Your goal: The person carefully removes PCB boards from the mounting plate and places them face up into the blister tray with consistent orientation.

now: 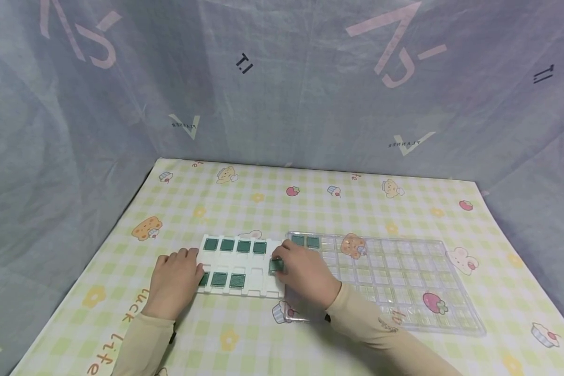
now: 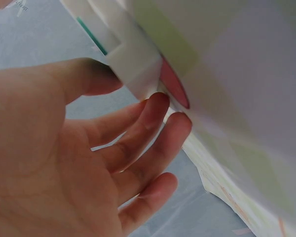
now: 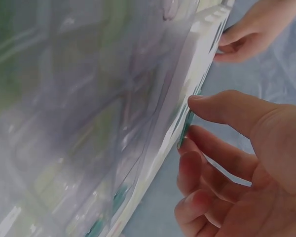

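A white tray (image 1: 256, 265) with slots lies in front of me, green square chips (image 1: 227, 245) set along its two rows. My left hand (image 1: 175, 279) holds the tray's left end, thumb (image 2: 96, 78) on the top edge and fingertips against the end. In my right hand (image 1: 307, 271), thumb and fingers pinch one green chip (image 3: 187, 126) over the tray's right end. Beside it is a clear plastic tray (image 1: 387, 261) divided into many square compartments. Two green chips (image 1: 313, 242) sit in its far left compartments. My right hand and forearm hide part of this tray.
A checkered tablecloth (image 1: 235, 339) with cartoon prints covers the table. Grey fabric (image 1: 282, 104) hangs behind and at both sides of it. The clear tray's left edge meets the white tray's right end.
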A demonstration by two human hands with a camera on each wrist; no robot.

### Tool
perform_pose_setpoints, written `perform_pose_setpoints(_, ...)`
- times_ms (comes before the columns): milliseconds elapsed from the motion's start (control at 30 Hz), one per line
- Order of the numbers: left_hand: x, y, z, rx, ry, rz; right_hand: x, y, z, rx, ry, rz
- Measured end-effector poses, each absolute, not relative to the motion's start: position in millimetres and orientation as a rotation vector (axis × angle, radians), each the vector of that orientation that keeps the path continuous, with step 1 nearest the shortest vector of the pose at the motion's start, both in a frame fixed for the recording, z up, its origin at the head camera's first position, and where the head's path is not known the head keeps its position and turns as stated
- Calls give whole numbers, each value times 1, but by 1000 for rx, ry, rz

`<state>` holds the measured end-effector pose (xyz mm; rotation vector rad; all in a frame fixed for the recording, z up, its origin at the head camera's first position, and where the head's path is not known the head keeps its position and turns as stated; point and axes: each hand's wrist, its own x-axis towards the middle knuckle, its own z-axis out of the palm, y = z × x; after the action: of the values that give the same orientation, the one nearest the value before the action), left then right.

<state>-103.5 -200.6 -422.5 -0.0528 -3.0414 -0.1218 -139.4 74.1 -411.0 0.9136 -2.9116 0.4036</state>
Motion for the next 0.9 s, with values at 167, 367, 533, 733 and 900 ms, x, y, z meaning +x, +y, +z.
perform_pose_setpoints(167,-103,-200,-422,-53,-3043,-122,-145,82,-414,891,-2943,414)
perform_pose_setpoints(367,-103,-201,-422,-59,-3040,-116,-153,91,-415,849,-2972,440)
perform_pose_setpoints(533,-103,-200,-422,-52,-3037,-116,-157,98,-414,805,-2988,511)
perform_pose_setpoints(733,-103,-200,-423,-63,-3021,-105,-160,105,-415,764,-3018,513)
perform_pose_setpoints(900,-104,-200,-425,-66,-3022,-105,-163,109,-415,744,-3027,509)
